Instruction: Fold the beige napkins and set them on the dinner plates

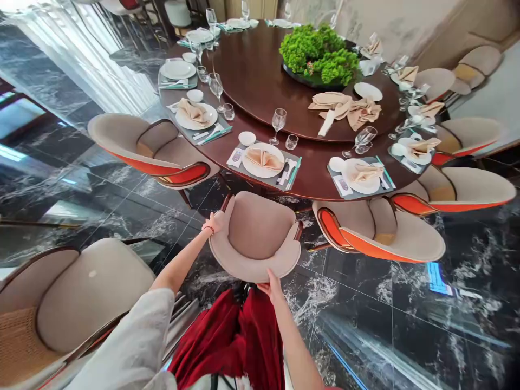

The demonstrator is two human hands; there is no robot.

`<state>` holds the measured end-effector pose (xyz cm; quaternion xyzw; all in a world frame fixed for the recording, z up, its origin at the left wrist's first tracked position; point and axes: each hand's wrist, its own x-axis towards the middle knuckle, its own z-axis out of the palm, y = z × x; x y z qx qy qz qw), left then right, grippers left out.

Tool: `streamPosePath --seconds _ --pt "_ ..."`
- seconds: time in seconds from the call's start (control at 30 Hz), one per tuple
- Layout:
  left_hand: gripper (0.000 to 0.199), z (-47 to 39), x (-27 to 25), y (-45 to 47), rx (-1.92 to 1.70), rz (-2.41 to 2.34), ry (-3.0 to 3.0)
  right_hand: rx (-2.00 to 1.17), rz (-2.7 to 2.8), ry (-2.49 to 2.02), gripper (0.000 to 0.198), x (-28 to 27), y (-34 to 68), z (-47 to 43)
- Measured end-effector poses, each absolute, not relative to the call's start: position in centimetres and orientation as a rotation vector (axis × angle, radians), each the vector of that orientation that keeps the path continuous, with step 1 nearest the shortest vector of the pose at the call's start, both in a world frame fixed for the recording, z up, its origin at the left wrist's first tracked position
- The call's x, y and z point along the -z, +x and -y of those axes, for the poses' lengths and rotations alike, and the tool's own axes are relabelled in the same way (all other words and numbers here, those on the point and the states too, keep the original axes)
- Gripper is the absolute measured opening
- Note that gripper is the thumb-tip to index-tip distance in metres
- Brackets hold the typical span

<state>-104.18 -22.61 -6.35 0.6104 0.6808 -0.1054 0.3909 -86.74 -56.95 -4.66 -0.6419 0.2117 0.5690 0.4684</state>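
A beige upholstered dining chair [260, 225] stands right before me, its seat facing the round dark wooden table [244, 76]. On the chair's left armrest lies my left hand [214, 221], fingers wrapped over the padded edge. My right hand [271, 284] grips the top of the backrest, thumb above and fingers underneath. Directly beyond the chair is a place setting with a white plate [264, 169], a folded peach napkin [264, 158] on it, a small white bowl [247, 138] and a wine glass [278, 125].
Orange-backed chairs stand left [150, 146] and right [377, 230] of mine. Another chair [93, 292] is behind at lower left. A green plant centrepiece [319, 57] and loose napkins [345, 108] lie on the turntable. The floor [357, 303] is dark marble.
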Motion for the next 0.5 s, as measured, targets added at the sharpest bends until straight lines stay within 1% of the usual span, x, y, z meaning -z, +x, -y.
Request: streamPosePath --seconds 0.07,0.1,0.17,0.27,0.33,0.4,0.5 --pt "0.11 22.9 4.4 -105.5 0.253 -1.817 1.316 -1.464 -0.501 -1.562 0.055 3.9 -86.4 53.3" --pt "0.106 23.2 3.6 -105.8 0.211 -1.833 1.242 -1.48 -0.489 -1.563 0.052 3.6 -86.2 52.0" --pt "0.09 23.9 2.4 -105.9 0.133 -1.848 1.195 -1.502 -0.492 -1.574 0.049 3.2 -85.9 50.3" --pt "0.062 24.1 1.8 -105.5 0.101 -1.821 1.29 -1.507 -0.531 -1.582 0.045 2.8 -85.6 49.4" --pt "0.051 23.4 1.8 -105.5 0.109 -1.81 1.344 -1.5 -0.553 -1.587 0.042 2.8 -85.8 49.1" --pt "0.047 21.9 2.0 -106.1 0.106 -1.817 1.358 -1.527 -0.559 -1.577 0.039 2.8 -86.5 48.3" --pt "0.05 19.0 2.1 -107.5 0.082 -1.814 1.369 -1.607 -0.537 -1.533 0.037 2.8 -88.2 46.6"
